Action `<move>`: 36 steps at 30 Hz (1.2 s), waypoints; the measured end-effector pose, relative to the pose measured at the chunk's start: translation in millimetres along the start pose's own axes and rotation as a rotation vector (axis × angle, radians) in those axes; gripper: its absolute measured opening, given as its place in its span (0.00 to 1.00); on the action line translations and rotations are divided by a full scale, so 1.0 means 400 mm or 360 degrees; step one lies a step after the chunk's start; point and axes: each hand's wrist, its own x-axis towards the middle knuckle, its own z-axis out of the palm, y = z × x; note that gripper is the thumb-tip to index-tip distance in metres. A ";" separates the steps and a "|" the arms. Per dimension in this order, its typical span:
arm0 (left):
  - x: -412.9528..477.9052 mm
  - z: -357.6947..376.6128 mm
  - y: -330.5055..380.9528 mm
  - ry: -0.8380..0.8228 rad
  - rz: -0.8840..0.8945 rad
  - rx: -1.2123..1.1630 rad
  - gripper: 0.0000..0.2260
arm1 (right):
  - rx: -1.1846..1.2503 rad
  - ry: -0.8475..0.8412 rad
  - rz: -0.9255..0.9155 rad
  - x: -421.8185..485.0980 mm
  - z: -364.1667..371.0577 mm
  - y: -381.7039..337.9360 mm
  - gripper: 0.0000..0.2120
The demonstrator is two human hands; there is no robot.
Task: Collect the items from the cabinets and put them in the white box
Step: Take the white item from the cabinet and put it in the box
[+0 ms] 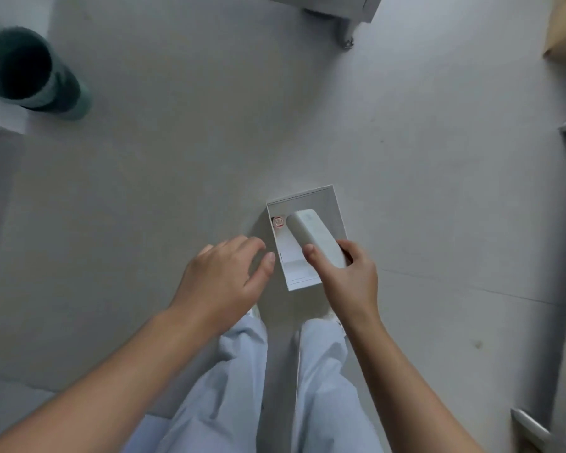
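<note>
Right hand [347,276] grips white remote [314,235] over white box [335,204].

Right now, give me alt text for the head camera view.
Seen from above, the right hand holds a white remote over an open white box on the grey floor; the left hand hovers open beside it.

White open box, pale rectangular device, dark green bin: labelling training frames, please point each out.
White open box [335,204]: head view, far wall.
Pale rectangular device [311,233]: head view, upper face.
Dark green bin [64,93]: head view, side.
</note>
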 end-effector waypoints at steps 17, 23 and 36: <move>0.351 0.404 -0.203 -0.0137 0.0060 0.0071 0.17 | 0.0087 0.0169 0.0220 0.364 0.204 0.340 0.21; 0.451 0.550 -0.276 -0.0124 0.0083 0.0090 0.15 | -0.0061 0.0139 0.0154 0.547 0.341 0.486 0.26; 0.487 0.678 -0.368 -0.0029 0.0067 0.0059 0.20 | -0.0112 0.0148 0.0334 0.711 0.497 0.693 0.36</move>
